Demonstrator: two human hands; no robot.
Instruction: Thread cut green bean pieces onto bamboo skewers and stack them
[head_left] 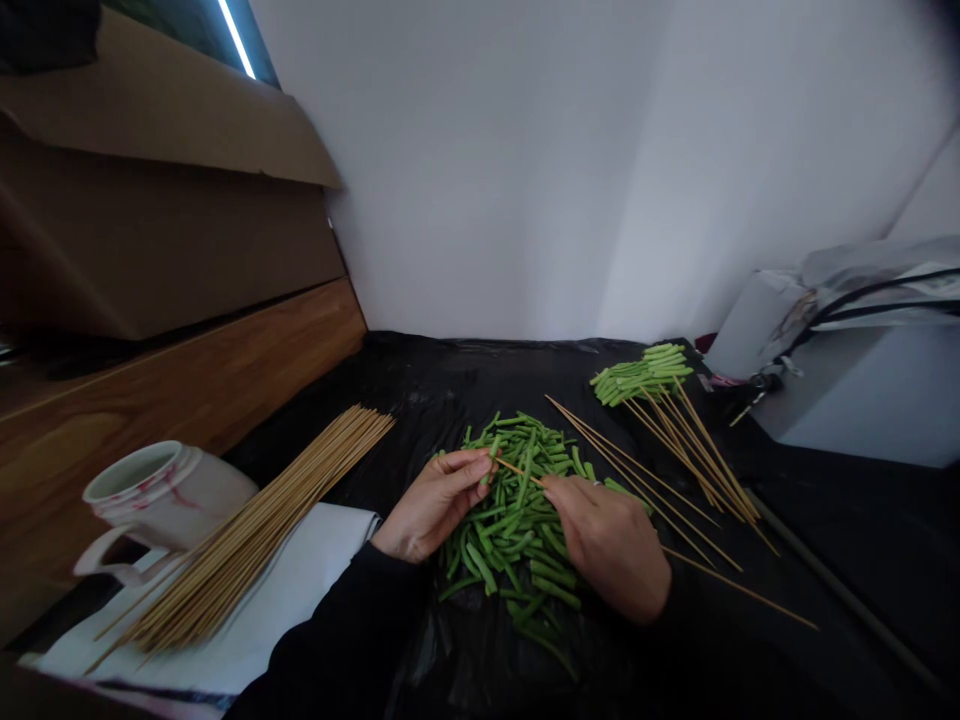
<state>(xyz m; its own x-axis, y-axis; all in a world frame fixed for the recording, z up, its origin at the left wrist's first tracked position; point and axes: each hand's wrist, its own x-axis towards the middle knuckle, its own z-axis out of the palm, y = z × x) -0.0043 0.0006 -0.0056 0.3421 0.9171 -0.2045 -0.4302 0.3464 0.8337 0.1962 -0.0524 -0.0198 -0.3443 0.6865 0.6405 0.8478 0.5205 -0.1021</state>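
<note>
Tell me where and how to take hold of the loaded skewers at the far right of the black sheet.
Grip the bare shafts close to their near ends, probably best coming from the near right. The green pieces sit packed at the far end, while the shafts run bare toward the near right, close together, so gathering them there should leave the load unsqueezed.

The light about us is dim and cool. A white strip [238,40] glares at far left; the wall [480,170] bears soft, paler vertical bands toward the right. The box [187,240] lies in shadow; the black sheet [450,375] gives faint sheen. Beans [510,545] appear slightly soft. Outer edges stretch; the far right corner darkens.
</note>
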